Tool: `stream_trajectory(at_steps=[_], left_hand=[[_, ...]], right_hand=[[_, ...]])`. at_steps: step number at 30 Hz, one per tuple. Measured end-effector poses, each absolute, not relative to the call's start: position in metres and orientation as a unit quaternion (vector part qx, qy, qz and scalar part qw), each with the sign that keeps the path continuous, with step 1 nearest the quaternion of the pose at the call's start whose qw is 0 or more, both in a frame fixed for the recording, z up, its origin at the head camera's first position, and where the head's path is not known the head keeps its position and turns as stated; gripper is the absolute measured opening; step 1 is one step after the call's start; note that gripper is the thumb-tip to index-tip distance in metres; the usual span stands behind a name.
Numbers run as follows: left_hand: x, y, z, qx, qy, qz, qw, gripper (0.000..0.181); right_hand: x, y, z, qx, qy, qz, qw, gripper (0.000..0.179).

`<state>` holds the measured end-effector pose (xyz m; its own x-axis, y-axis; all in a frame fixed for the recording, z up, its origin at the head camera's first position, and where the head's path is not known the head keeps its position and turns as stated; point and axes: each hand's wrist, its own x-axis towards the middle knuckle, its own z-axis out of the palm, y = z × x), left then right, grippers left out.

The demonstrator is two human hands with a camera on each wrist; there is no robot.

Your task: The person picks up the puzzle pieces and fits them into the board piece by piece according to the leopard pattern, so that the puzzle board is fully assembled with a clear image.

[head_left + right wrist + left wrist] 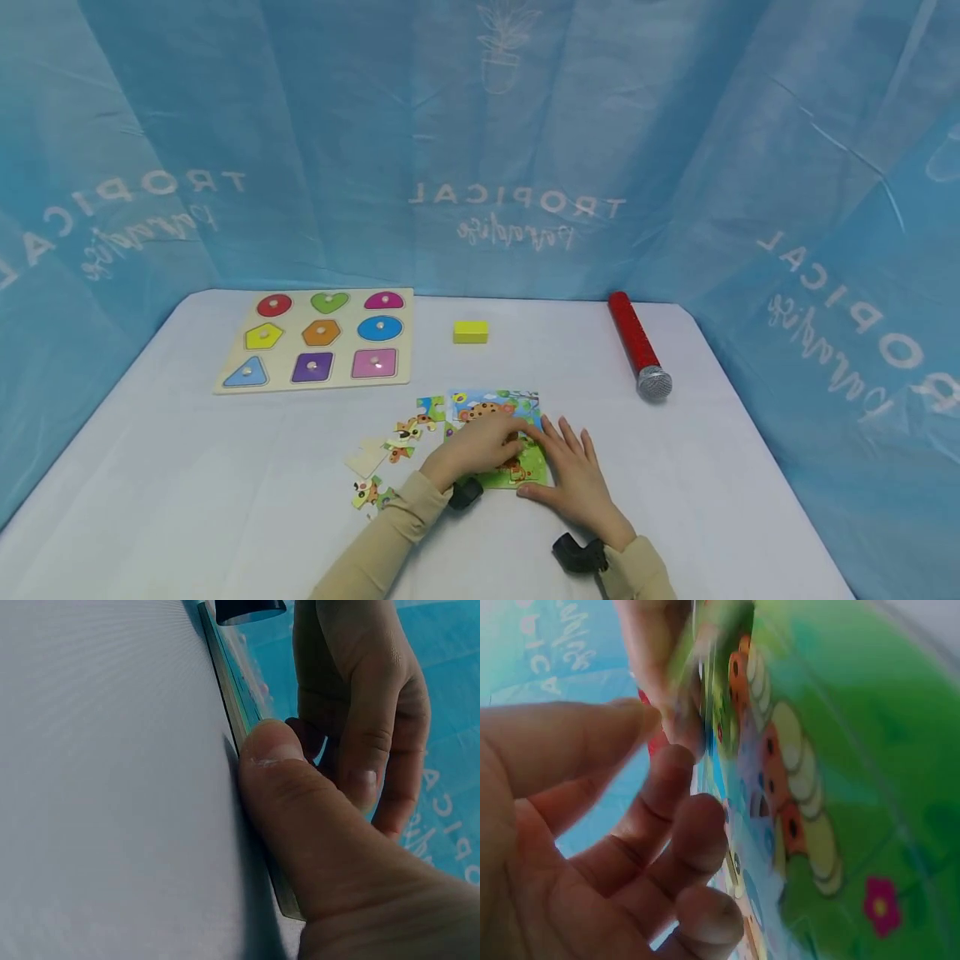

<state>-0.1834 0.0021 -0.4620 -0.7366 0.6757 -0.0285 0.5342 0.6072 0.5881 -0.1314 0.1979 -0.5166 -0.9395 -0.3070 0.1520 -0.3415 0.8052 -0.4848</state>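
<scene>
A jigsaw board (491, 398) with a leopard-like animal and green grass lies on the white table. My left hand (474, 446) is over its middle, fingers bent. At the tips of the left hand's fingers (679, 769), a blurred green puzzle piece (709, 645) stands tilted off the picture, pinched there. My right hand (573, 479) rests along the board's right side with its fingers spread and mostly straight. In the right wrist view its thumb (277, 757) presses the board's edge (238, 724). Part of the picture is hidden beneath the left hand.
Several loose puzzle pieces (401, 451) lie left of the board, among them a plain beige one (366, 458). Farther back are a wooden shape puzzle (348, 333), a yellow block (470, 332) and a red microphone (634, 337). Blue curtains (517, 142) surround the table.
</scene>
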Motion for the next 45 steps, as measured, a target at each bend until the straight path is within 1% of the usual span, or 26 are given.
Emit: stream_trajectory(at_steps=[2,5,8,11,16,22,26,29,33,36,45], left_hand=[[-0.18,0.003,-0.461,0.332,0.9,0.259,0.112,0.028],[-0.176,0.002,-0.462,0.33,0.914,0.222,0.076,0.025],[-0.173,0.001,-0.463,0.347,0.917,0.194,0.04,0.02],[-0.172,0.0,-0.464,0.365,0.912,0.188,0.022,0.02],[-0.17,0.001,-0.466,0.377,0.907,0.188,0.01,0.027],[-0.17,0.003,-0.469,0.391,0.9,0.191,0.005,0.029],[-0.17,0.002,-0.471,0.39,0.904,0.177,0.006,0.032],[-0.169,0.001,-0.471,0.389,0.906,0.168,0.001,0.034],[-0.17,0.0,-0.472,0.395,0.903,0.168,-0.014,0.032],[-0.17,0.0,-0.472,0.395,0.904,0.165,-0.016,0.032],[-0.167,-0.004,-0.469,0.363,0.916,0.172,0.0,0.033]], right_hand=[[-0.133,0.198,-0.517,0.175,-0.95,0.256,0.042,0.089],[-0.133,0.198,-0.518,0.179,-0.95,0.25,0.052,0.091],[-0.133,0.2,-0.517,0.17,-0.951,0.256,0.045,0.093],[-0.133,0.201,-0.515,0.16,-0.951,0.264,0.033,0.093],[-0.133,0.201,-0.515,0.158,-0.951,0.264,0.02,0.093],[-0.133,0.203,-0.516,0.163,-0.953,0.253,0.041,0.093],[-0.133,0.204,-0.517,0.167,-0.953,0.25,0.038,0.092],[-0.132,0.203,-0.516,0.171,-0.954,0.244,0.044,0.087],[-0.132,0.202,-0.515,0.168,-0.952,0.25,0.059,0.071],[-0.132,0.199,-0.515,0.16,-0.952,0.256,0.06,0.062],[-0.132,0.193,-0.517,0.143,-0.953,0.264,0.047,0.06]])
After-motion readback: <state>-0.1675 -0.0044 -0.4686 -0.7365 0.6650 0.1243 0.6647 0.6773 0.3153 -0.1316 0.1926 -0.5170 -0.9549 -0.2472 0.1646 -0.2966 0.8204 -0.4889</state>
